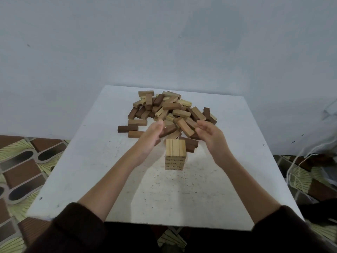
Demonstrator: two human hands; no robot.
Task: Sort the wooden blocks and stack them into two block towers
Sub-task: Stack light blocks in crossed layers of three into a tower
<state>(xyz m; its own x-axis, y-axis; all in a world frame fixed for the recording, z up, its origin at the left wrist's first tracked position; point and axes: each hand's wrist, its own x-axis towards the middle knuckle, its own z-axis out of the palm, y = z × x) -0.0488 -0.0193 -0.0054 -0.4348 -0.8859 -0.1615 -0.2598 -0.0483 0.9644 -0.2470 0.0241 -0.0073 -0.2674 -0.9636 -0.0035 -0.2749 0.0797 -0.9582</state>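
Pale wall, white tabletop (pixel 94 161) | block tower (pixel 175 154) of light wood stands mid-tabletop, near the front of the block pile (pixel 169 112), mixed light and dark | left hand (pixel 150 137) just left of tower, fingers relaxed, holds nothing | right hand (pixel 211 136) just right, fingers loosely curled, empty.

Both forearms reach toward twelve o'clock, sleeves pushed up. The left hand (pixel 152 137) is blurred, fingers extended. The right hand (pixel 211 133) curls loosely, palm inward.
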